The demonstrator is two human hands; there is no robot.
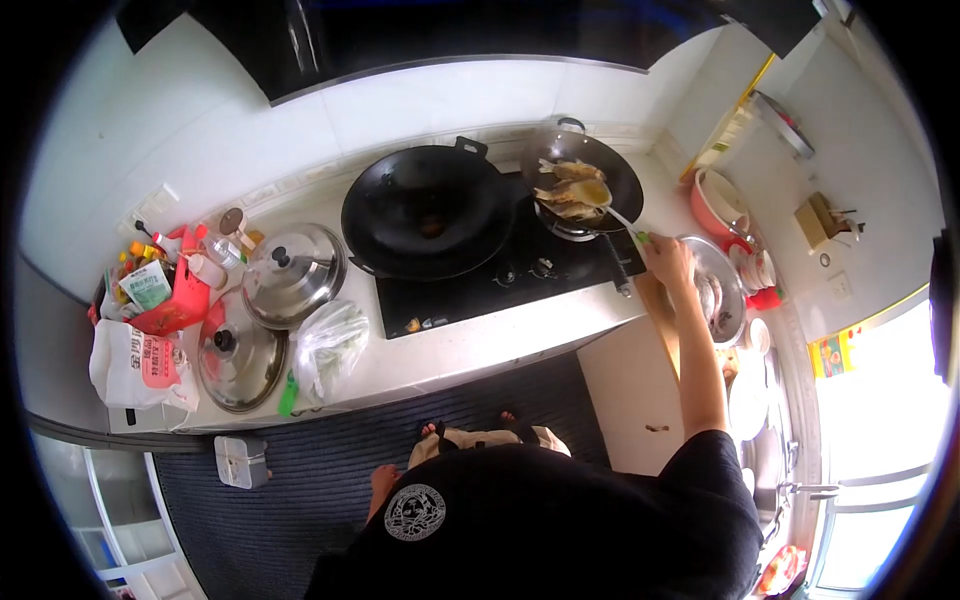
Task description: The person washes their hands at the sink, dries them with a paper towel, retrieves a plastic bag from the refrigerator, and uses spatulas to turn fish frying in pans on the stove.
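Note:
My right hand (668,262) is closed round the green-ended handle of a ladle (596,194), whose bowl lies over several browned fish (570,172) in the smaller wok (622,172). This wok stands on the right burner of the black stove (440,308), its handle pointing toward the counter's front edge. A large black wok (425,205) sits on the left burner. Down beside my body hangs my left hand (383,478), away from the counter; its fingers are too small to make out.
Two steel lids (292,285), a plastic bag (328,345) and a red basket (187,300) of bottles occupy the left counter. At right are a steel bowl (728,290), a pink basin (708,205) and dishes. A white bin (240,462) stands on the floor.

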